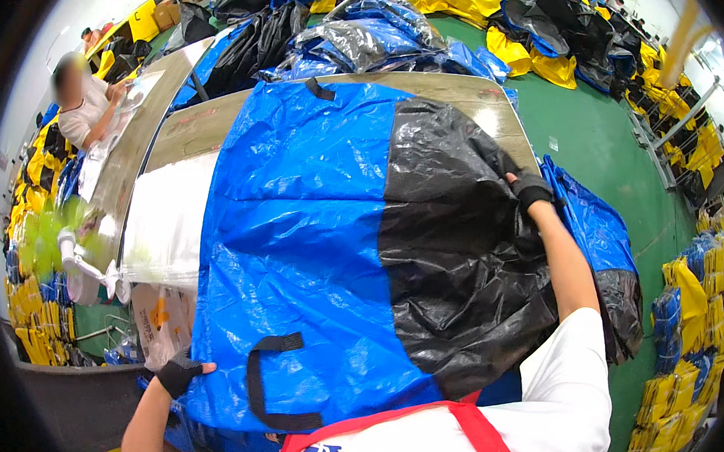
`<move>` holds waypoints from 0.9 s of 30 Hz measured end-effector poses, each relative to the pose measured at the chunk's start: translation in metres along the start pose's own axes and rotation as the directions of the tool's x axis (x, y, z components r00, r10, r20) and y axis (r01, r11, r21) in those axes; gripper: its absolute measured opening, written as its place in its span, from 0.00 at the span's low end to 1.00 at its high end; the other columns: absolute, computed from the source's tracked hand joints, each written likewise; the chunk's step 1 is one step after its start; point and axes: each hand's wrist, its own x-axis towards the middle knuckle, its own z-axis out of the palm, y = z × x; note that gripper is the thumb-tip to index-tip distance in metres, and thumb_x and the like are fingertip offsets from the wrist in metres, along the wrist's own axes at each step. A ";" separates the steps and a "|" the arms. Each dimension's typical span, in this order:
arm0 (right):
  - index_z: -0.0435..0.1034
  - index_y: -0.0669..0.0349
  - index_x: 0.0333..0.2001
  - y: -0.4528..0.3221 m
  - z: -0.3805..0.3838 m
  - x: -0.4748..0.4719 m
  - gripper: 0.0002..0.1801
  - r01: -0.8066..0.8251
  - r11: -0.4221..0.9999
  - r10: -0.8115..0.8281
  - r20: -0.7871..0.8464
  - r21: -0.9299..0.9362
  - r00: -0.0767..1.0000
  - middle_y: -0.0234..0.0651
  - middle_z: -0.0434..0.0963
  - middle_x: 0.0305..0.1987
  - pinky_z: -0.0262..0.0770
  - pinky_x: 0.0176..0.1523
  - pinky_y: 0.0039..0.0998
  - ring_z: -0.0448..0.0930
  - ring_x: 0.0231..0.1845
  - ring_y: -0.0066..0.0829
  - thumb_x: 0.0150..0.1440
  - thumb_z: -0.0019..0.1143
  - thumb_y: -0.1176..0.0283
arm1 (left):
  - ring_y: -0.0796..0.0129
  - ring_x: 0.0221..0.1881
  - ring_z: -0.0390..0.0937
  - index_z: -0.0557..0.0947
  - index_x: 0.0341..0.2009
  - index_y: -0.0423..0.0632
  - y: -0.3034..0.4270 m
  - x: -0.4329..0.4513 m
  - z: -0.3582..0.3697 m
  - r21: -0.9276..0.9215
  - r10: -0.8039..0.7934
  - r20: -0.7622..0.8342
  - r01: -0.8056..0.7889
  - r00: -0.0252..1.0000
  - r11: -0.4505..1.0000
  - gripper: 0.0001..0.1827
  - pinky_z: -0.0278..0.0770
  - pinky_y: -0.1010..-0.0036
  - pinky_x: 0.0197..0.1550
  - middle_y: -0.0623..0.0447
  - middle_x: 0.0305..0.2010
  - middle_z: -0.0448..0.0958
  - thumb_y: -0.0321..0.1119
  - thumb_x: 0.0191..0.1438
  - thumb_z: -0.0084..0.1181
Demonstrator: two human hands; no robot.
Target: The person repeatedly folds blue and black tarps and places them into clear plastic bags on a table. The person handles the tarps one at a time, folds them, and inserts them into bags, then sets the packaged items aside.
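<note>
Spread before me on the table is a large blue-and-black woven plastic bag (299, 241), wrinkled most in its black part. Its near side carries a black webbing handle (258, 375), and another short black strap (320, 90) shows at the far edge. My left hand (180, 370), in a dark fingerless glove, pinches the bag's near left corner with the thumb on top. At the right edge, my right hand (529, 185), gloved alike, grips the black material; some of its fingers are hidden.
A stack of clear plastic sheets (166, 220) lies left of the bag on the wood-patterned table (200, 123). Another bag (604, 222) hangs at the right. Film-wrapped bags (373, 37) are heaped beyond. A person (87, 100) works at the left table; folded bundles (676, 369) stand at right.
</note>
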 end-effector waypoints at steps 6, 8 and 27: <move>0.70 0.53 0.47 0.051 0.002 0.047 0.18 -0.145 0.989 0.136 -0.206 -0.031 0.969 0.47 0.77 0.41 0.72 0.46 0.45 0.78 0.43 0.47 0.60 0.37 0.58 | 0.53 0.50 0.73 0.64 0.60 0.41 -0.063 0.055 -0.079 0.694 0.083 -0.257 0.124 0.963 0.709 0.43 0.71 0.63 0.52 0.42 0.52 0.73 0.41 0.40 0.69; 0.68 0.51 0.53 0.058 0.012 0.061 0.21 -0.182 0.982 0.187 -0.365 0.049 0.912 0.50 0.72 0.52 0.68 0.54 0.43 0.73 0.54 0.44 0.59 0.38 0.59 | 0.48 0.54 0.68 0.63 0.61 0.40 -0.043 0.082 -0.068 0.923 0.493 -0.331 0.168 0.804 0.347 0.42 0.66 0.60 0.56 0.39 0.56 0.68 0.39 0.42 0.65; 0.66 0.57 0.55 -0.175 -0.087 0.116 0.32 0.587 0.768 -0.377 -0.559 0.258 0.738 0.50 0.69 0.56 0.63 0.60 0.37 0.68 0.58 0.48 0.51 0.54 0.50 | 0.54 0.45 0.74 0.79 0.46 0.48 0.079 0.125 0.408 0.077 0.380 0.890 -0.904 0.253 0.420 0.25 0.67 0.60 0.50 0.45 0.48 0.75 0.54 0.54 0.49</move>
